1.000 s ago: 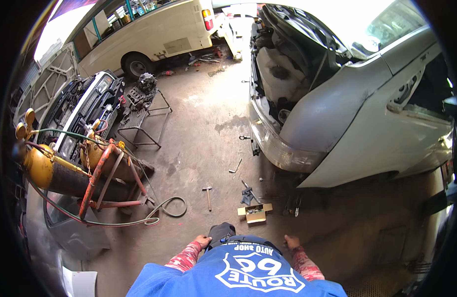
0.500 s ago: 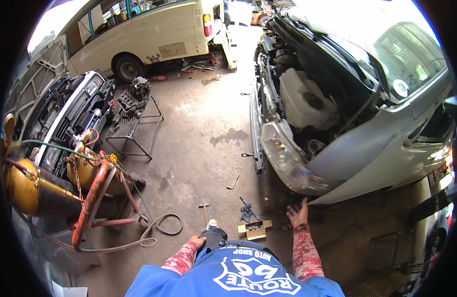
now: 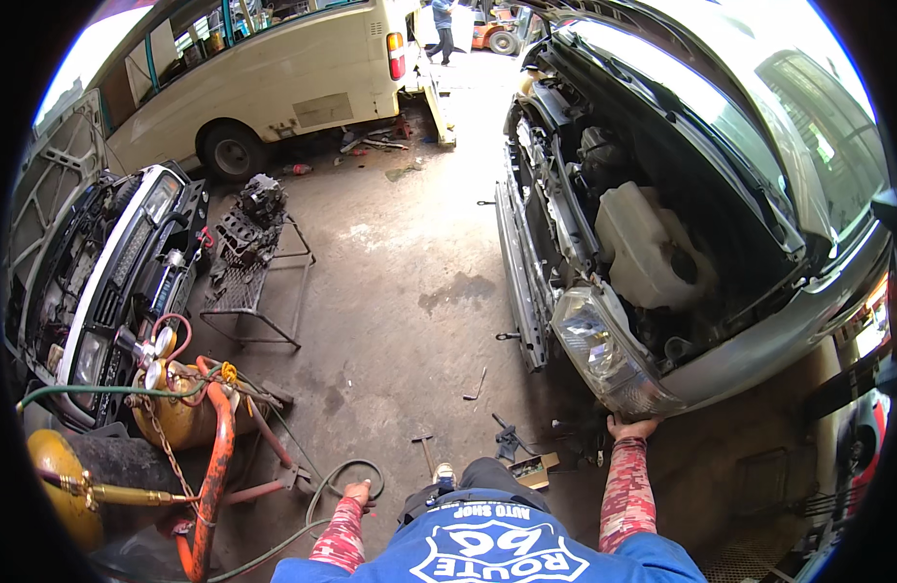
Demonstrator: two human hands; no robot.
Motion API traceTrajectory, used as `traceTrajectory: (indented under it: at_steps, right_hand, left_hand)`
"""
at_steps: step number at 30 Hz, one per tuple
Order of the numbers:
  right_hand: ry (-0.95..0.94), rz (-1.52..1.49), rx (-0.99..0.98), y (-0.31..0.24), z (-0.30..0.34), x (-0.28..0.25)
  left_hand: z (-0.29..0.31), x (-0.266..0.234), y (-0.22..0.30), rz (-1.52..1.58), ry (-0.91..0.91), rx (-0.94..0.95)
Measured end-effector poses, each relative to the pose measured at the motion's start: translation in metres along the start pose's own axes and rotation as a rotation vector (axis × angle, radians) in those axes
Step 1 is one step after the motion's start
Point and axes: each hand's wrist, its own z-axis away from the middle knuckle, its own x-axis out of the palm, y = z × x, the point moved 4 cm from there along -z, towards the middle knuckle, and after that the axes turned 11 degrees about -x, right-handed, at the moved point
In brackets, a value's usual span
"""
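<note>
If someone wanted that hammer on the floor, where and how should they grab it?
Probably by the handle, reaching down from above and from the left. The hammer appears to lie flat, its head at the far end, with the slim handle running back toward the shoe, which crowds its right side.

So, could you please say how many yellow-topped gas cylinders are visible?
2: one yellow-topped gas cylinder at lower left; the other, above and right, partly behind an orange metal frame. More may be hidden.
</note>
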Motion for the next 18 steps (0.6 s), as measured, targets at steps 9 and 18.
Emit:
traceTrajectory:
  at_steps: [9,18]
  right_hand:
    - [-0.066,0.126,-0.214,0.013,-0.069,0.001]
    - [-0.186,0.079,-0.142,0.014,-0.092,0.004]
  left_hand:
    - [0.015,0.140,0.242,-0.337,-0.088,0.525]
    - [0.203,0.322,0.439,-0.471,-0.322,1.139]
